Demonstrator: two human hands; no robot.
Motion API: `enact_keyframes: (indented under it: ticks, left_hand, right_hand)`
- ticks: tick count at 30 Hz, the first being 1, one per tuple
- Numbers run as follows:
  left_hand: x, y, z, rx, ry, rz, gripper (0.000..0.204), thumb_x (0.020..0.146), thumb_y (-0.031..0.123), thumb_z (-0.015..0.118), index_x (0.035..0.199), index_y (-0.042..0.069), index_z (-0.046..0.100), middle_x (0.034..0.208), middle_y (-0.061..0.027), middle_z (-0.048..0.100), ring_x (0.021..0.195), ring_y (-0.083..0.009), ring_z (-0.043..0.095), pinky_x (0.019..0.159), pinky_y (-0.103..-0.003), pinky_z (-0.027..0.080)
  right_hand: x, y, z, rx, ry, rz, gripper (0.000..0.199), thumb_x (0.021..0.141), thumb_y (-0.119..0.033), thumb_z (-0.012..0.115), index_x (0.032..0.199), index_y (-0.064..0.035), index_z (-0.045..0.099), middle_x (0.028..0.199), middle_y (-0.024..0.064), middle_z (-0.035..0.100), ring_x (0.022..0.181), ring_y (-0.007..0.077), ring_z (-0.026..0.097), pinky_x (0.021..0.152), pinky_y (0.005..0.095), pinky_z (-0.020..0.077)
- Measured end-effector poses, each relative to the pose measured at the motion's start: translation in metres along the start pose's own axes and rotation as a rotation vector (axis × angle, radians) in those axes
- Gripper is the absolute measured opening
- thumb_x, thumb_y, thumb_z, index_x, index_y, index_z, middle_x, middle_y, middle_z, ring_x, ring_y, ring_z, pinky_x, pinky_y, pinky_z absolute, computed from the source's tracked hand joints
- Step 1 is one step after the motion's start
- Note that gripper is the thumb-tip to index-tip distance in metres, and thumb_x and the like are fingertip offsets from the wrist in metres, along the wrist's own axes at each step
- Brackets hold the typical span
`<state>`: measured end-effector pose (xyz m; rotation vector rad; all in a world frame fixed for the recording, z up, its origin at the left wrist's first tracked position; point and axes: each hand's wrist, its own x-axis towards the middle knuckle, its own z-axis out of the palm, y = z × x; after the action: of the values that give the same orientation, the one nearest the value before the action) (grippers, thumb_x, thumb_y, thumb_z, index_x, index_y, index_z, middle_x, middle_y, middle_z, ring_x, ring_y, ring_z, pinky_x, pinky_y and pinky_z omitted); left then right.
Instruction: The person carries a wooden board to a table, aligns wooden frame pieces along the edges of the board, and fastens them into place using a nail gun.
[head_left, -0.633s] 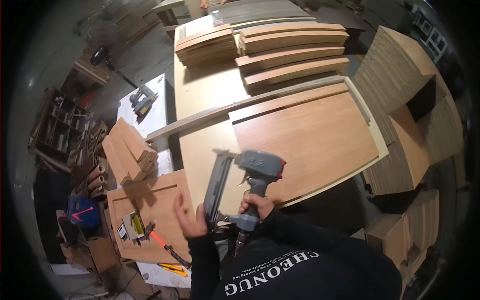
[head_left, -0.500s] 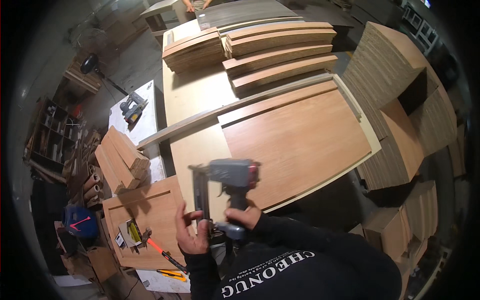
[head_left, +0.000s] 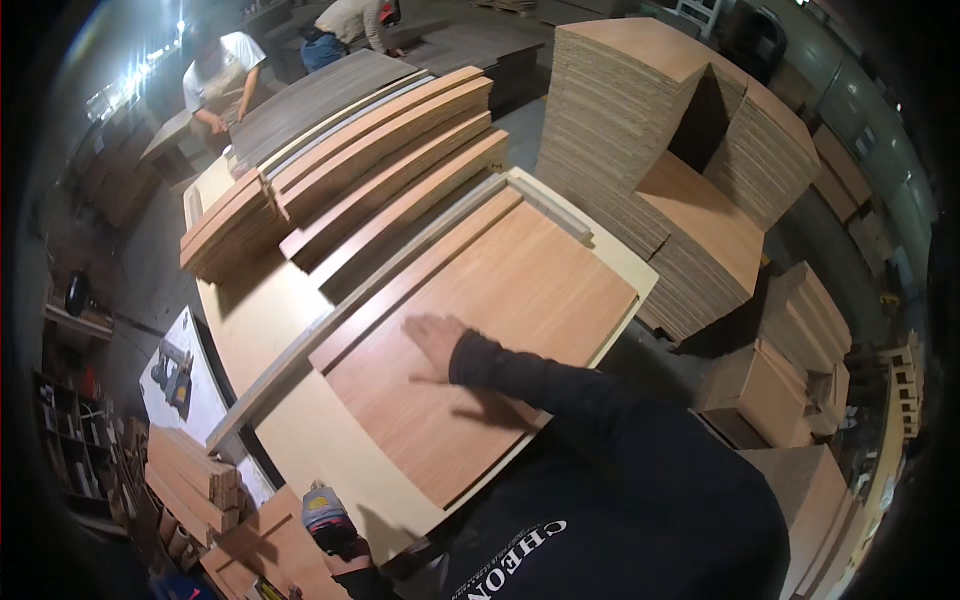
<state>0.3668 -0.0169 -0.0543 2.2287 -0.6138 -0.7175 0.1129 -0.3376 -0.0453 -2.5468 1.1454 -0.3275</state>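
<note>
In my left hand [head_left: 352, 560], at the lower left, is a grey-and-red nail gun [head_left: 326, 512]; my fingers close round its grip. My right hand [head_left: 435, 345] is stretched out flat over a wood-grain panel [head_left: 480, 320], fingers extended and slightly blurred. Whether its palm touches the surface, I cannot tell. A narrow wood-grain strip [head_left: 425, 272] runs along the panel's far edge. Beyond that, a long wooden bar [head_left: 270, 385] crosses the pale worktable [head_left: 285, 425] diagonally.
Stacked wood-grain strips [head_left: 385, 165] occupy the table's far part. Tall board stacks [head_left: 600, 130] stand at the right. Another nail gun [head_left: 175, 380] lies on a white side table [head_left: 200, 345], near loose boards [head_left: 185, 480]. Two people work at the back, one in a white top [head_left: 228, 80].
The nail gun has passed from my right hand to my left and moved to the lower left. My right hand has reached out over the panel. The view has swung right.
</note>
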Motion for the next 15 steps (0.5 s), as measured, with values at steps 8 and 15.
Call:
enact_keyframes:
  ticks: [8,15]
  left_hand:
    - [0.057,0.015,0.06,0.563,0.147,0.081,0.062,0.059,0.02,0.064,0.116,0.008,0.044,0.088,-0.0205,0.059,0.084,-0.0356,0.058,0.071,-0.04,0.046]
    - [0.06,0.092,0.067,1.018,0.077,0.017,0.064,0.056,0.029,0.072,0.111,0.006,0.05,0.097,-0.0172,0.053,0.087,-0.0337,0.055,0.071,-0.042,0.046]
  right_hand:
    - [0.112,0.078,0.025,-0.184,0.014,-0.047,0.097,0.059,-0.064,0.06,0.132,-0.0085,0.027,0.139,0.013,0.02,0.129,0.0305,0.013,0.099,0.0556,0.0143]
    - [0.133,0.134,0.021,-0.188,-0.021,-0.08,0.098,0.056,-0.072,0.055,0.13,-0.0128,0.03,0.136,0.0103,0.026,0.129,0.028,0.015,0.1,0.0545,0.0102]
